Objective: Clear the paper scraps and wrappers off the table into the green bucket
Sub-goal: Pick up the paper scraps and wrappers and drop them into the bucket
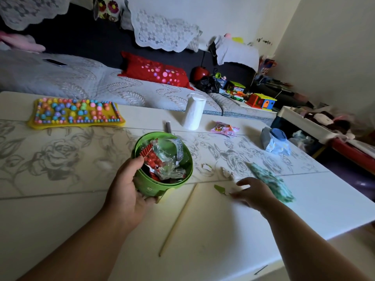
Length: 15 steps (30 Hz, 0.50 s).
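Gently: your left hand (125, 191) grips the brimming round green plastic bucket (151, 184); your relaxed right hand (253, 192) may scatter the green paper scrap (219, 189).

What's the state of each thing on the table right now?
green plastic bucket, tilted, holding wrappers, gripped by left hand
right hand, blurred, beside green paper scrap, grip unclear
pink snack wrapper, flat on table
white paper roll, upright
wooden stick, lying flat

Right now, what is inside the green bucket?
The green bucket holds crumpled wrappers: clear plastic and red printed ones. They cover the bottom, so anything beneath is hidden. The left hand grips its side.
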Tool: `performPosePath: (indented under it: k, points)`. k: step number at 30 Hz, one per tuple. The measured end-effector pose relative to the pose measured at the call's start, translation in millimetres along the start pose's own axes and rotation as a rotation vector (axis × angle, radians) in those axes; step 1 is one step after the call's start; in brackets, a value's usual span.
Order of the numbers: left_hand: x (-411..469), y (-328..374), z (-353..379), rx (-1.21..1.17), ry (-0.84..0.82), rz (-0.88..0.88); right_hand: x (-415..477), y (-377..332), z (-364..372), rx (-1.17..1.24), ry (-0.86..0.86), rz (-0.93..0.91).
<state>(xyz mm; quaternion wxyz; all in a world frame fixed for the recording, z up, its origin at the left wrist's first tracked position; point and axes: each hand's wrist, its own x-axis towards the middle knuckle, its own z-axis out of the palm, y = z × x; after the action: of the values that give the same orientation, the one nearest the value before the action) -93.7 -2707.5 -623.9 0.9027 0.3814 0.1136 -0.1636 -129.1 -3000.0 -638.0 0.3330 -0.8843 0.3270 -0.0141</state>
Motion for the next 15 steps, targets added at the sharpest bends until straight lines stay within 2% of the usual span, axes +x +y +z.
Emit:
performPosePath:
  k: [2,6,15]
  points:
    - [0.5,-0.7,0.9,0.004,-0.011,0.003,3.3,-5.1,6.2,-0.022,-0.006,-0.008]
    - [0.9,-1.1,1.3,-0.008,-0.001,-0.005,4.0,-24.7,11.6,-0.267,-0.027,-0.004]
    - [-0.9,0.6,2.4,0.015,0.005,0.020,9.4,-31.3,12.8,-0.112,-0.115,0.019]
